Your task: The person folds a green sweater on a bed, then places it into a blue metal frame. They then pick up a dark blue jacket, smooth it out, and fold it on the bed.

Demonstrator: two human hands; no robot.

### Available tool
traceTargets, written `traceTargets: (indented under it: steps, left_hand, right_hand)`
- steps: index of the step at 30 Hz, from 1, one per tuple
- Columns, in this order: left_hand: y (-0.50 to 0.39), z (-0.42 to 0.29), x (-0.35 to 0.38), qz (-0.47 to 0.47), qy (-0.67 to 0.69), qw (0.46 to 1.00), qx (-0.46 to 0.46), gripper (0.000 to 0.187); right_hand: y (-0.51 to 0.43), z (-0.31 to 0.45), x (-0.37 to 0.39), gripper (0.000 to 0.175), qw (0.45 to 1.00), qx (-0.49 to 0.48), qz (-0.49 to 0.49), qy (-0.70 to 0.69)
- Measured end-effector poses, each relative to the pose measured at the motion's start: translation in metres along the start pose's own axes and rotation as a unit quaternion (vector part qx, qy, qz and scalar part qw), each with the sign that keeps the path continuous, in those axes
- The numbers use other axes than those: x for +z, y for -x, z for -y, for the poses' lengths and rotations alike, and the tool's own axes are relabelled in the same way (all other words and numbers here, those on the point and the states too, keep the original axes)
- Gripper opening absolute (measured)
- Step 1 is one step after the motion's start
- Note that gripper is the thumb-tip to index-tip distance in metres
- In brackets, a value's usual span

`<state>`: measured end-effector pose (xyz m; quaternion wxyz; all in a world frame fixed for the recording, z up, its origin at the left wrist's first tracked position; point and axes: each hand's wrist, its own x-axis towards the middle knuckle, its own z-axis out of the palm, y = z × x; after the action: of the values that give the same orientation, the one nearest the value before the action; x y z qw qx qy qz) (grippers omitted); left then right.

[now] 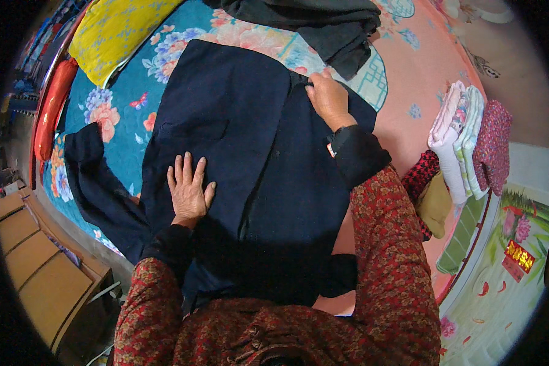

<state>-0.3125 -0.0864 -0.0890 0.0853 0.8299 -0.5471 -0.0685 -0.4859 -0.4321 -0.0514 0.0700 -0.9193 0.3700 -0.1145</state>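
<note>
A dark navy jacket [210,105] lies spread in front of me, its hem towards the far side and a flap pocket on its left part. One sleeve is bent out to the left over the floral bedding. My left hand [190,187] rests flat on the jacket below the pocket, fingers apart. My right hand [328,98] has its fingers curled on the jacket's far edge, pinching the cloth near the front opening. The fingertips of that hand are partly hidden.
Floral bedding [123,96] lies under the jacket. Around it are a yellow patterned pillow [119,36], a dark grey garment [329,27], a red cylindrical object [55,110], folded cloths [455,142] at the right and a brown cabinet [50,274] at the lower left.
</note>
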Motion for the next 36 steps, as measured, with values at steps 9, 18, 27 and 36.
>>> traceTargets:
  steps: [9,18,27,36]
  left_hand:
    - [0.0,-0.001,-0.002,-0.001,0.0,1.0,-0.009,0.059]
    - [0.0,-0.002,-0.003,-0.006,0.004,1.0,-0.008,0.059]
    - [0.002,0.002,-0.003,0.004,0.03,1.0,-0.009,0.06]
    - [0.002,0.002,0.0,-0.012,0.021,1.0,-0.007,0.059]
  right_hand:
    - [-0.004,0.017,0.016,0.031,0.997,0.067,-0.008,-0.024]
    - [0.028,0.038,0.02,0.038,0.997,-0.01,0.07,-0.001]
    - [0.035,0.082,0.033,0.054,0.994,-0.093,-0.051,-0.03]
    - [0.053,0.119,0.048,0.049,0.991,-0.101,0.084,-0.034]
